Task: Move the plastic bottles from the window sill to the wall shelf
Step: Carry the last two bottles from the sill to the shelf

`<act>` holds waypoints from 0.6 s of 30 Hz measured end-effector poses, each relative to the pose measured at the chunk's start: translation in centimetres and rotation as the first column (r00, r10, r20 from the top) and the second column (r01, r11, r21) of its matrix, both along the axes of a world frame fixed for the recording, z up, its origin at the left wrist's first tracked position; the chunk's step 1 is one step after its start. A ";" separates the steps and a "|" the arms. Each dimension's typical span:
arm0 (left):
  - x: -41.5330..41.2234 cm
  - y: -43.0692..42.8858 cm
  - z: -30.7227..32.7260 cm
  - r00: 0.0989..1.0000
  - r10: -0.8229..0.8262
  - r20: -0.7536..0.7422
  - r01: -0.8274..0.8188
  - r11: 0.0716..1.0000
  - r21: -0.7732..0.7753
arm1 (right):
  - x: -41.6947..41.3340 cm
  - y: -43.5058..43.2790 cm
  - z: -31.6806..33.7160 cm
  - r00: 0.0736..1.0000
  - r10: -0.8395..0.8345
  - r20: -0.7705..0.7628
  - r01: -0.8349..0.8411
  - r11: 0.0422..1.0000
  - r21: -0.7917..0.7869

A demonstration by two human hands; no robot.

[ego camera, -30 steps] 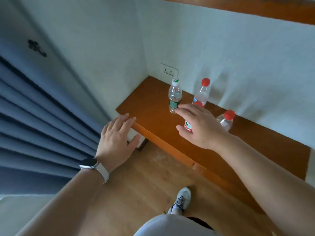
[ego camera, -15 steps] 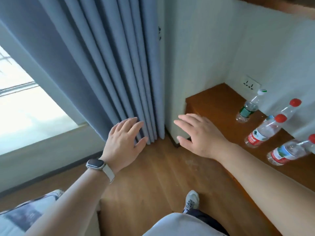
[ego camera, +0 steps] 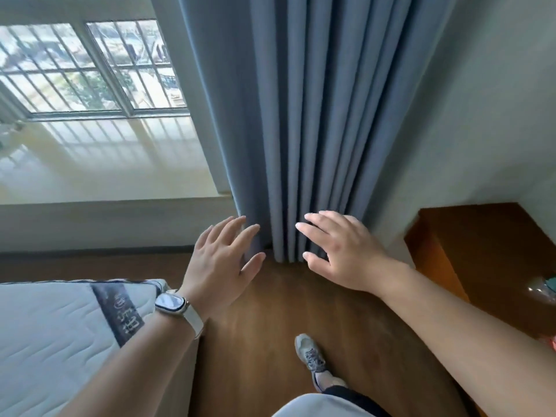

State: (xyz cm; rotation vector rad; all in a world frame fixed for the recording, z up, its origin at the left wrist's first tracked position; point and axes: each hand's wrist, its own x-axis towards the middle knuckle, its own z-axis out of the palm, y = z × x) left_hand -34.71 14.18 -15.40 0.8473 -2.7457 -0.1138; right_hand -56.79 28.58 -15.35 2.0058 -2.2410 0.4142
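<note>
My left hand [ego camera: 221, 260] and my right hand [ego camera: 340, 251] are both held out in front of me, fingers spread and holding nothing, above the wooden floor. Just beyond them hangs a blue-grey curtain. The pale window sill [ego camera: 99, 170] lies at the upper left under a barred window; I see no bottle on the part in view. The brown wooden wall shelf [ego camera: 481, 251] is at the right. Only a blurred scrap of a clear plastic bottle [ego camera: 541, 288] shows at its right edge; the other bottles are out of frame.
The blue-grey curtain [ego camera: 316, 115] hangs floor-length between sill and shelf. A white mattress [ego camera: 60, 341] fills the lower left. My shoe [ego camera: 311, 361] stands on the wooden floor [ego camera: 255, 326]. A white wall [ego camera: 481, 100] rises behind the shelf.
My view has swung left from the shelf toward the window. The bottles on the shelf slid out of frame to the right. Both hands stayed open and empty.
</note>
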 end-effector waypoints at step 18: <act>-6.7 -8.8 1.8 0.945 0.323 0.040 -0.321 0.945 -0.064 | -10.6 -17.1 0.1 0.964 0.251 0.086 -0.253 0.967 0.022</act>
